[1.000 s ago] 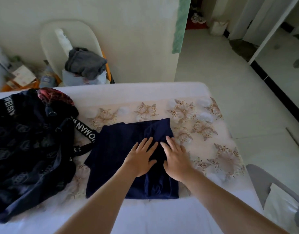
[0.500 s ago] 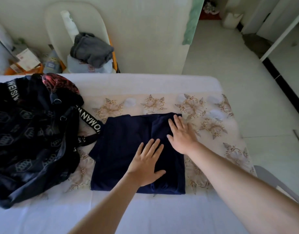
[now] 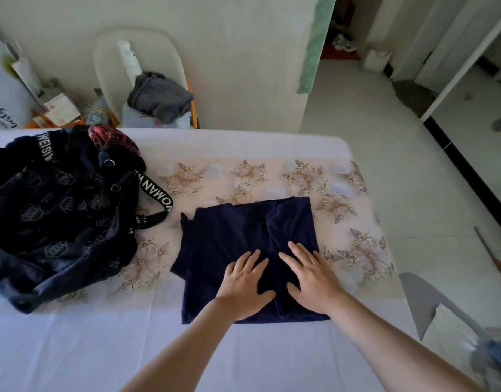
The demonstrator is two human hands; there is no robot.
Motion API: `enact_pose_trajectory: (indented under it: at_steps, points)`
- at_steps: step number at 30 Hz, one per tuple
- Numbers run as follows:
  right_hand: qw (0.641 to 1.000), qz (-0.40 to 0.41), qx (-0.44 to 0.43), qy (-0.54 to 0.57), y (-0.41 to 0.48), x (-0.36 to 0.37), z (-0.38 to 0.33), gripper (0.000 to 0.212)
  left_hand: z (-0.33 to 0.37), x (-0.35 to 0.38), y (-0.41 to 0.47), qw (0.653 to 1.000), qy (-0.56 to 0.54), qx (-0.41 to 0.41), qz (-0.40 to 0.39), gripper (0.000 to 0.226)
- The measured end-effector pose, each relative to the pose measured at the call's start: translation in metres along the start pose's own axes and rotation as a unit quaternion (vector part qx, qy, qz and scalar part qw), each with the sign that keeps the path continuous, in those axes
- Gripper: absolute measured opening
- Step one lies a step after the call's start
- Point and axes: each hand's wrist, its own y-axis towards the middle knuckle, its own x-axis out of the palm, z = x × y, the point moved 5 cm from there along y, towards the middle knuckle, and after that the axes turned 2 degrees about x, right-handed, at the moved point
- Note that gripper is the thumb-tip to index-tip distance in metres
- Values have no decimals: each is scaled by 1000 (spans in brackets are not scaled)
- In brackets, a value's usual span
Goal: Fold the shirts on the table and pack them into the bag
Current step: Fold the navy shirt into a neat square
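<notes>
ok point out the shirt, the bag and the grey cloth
shirt point(image 3: 229, 230), head view, bare upper-left panel
bag point(image 3: 54, 222), head view, patterned side
grey cloth point(image 3: 161, 99), head view, middle of the bundle

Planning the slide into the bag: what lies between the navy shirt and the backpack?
Head view: floral tablecloth between navy shirt and backpack, with the lettered strap reaching in.
</notes>
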Motion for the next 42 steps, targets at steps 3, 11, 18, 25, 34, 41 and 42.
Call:
enact_pose_trajectory:
  at_steps: [3, 11, 18, 25, 34, 41, 42]
  points:
    - [999, -27, 36, -18, -16, -12, 2, 68, 15, -2, -12, 998, -62, 16, 24, 66]
    - [997, 40, -56, 16, 13, -39, -96, 51, -60, -45, -53, 968, -54, -99, 226, 34]
    - [989, -54, -136, 22, 74, -23, -174, 71, -136, -26, -75, 991, 2, -57, 123, 53]
    - [992, 14, -109, -65, 111, -21, -195, 62, -162, -16, -133, 978, 81, -48, 188, 40]
    - [925, 5, -334, -179, 161, -33, -264, 72, -161, -36, -122, 960, -51, -223, 163, 32]
    - [940, 41, -332, -60, 165, -68, -261, 12, -153, -30, -107, 939, -119, -277, 163, 60]
    - [950, 29, -312, -15, 164, -76, -253, 13, -152, -31, -104, 938, -141, -266, 172, 54]
